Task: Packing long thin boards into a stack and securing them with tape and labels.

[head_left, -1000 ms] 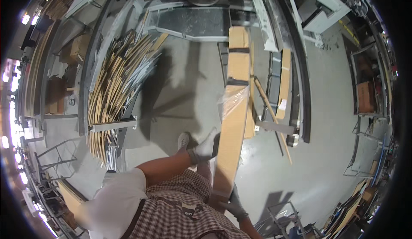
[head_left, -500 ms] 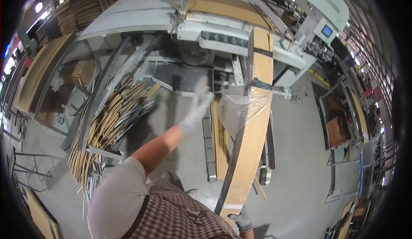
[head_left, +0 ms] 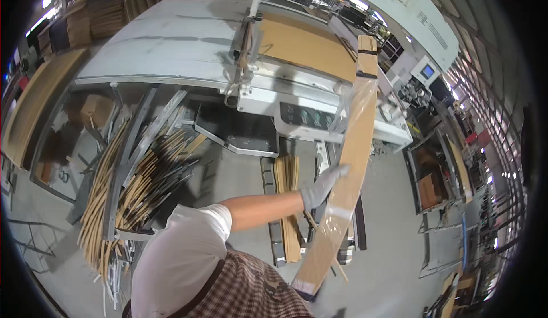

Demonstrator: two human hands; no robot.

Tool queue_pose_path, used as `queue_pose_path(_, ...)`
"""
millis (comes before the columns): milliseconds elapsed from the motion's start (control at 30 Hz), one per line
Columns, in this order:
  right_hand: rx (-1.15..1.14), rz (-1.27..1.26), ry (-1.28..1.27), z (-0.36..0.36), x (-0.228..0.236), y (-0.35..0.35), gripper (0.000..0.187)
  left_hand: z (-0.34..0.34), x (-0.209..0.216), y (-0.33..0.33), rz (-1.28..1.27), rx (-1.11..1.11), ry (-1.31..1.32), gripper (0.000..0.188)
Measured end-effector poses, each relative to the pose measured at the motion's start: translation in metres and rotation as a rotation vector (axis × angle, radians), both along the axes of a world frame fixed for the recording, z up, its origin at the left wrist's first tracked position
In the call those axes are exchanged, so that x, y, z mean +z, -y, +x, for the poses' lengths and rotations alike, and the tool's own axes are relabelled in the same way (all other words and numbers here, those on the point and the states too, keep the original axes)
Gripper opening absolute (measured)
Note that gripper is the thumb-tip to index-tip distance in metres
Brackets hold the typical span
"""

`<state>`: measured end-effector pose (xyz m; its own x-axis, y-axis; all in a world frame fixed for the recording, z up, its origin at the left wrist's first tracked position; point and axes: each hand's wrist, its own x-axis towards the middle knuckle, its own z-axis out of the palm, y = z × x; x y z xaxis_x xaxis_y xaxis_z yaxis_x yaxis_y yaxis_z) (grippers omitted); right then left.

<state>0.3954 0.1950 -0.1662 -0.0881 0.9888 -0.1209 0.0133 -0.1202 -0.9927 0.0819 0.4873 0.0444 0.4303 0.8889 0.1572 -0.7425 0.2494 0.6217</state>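
A long, narrow cardboard-coloured bundle [head_left: 351,152] slants across the middle, its far end raised in front of the machine. Dark straps [head_left: 366,76] cross its upper part, and clear plastic film [head_left: 345,109] covers much of it and hangs loose at its left edge. My left hand [head_left: 321,189], in a grey glove, grips the bundle's left side around mid-length, with fingertips lying over its edge; the thumb is hard to see. The bundle's lower end [head_left: 307,284] lies close to my checked apron. My right hand does not show.
A large machine with a pale table [head_left: 165,38] spans the back; a small screen [head_left: 427,71] is at its right. Many thin strips [head_left: 142,181] lie heaped in a metal rack at left. More long boards [head_left: 288,204] lie on the floor under the bundle. A metal cart [head_left: 428,186] stands at right.
My left hand has moved right from mid-air onto the bundle. The bundle's far end has shifted right, and the loose film is gathered closer to it. My right hand has left the view.
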Motion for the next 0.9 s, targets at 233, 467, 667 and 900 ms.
queue_pose_path(233, -0.086, -0.03, 0.145, -0.09, 0.13, -0.085, 0.083, -0.089, -0.019, 0.032, 0.285, 0.079, -0.432, 0.06)
queue_pose_path(467, 0.22, 0.276, 0.62, -0.16, 0.308, -0.332, 0.065, -0.291, -0.117, 0.093, 0.115, 0.597, -1.033, 0.023)
queue_pose_path(667, 0.207, 0.391, 1.063, -0.209, 0.294, -0.462, 0.054, -0.332, -0.126, 0.049, 0.132, 0.98, -1.174, 0.033)
queue_pose_path(900, 0.085, 0.449, 1.103, -0.243, 0.197, -0.508, 0.072, -0.277, -0.155, 0.015, 0.101, 0.863, -1.649, 0.087)
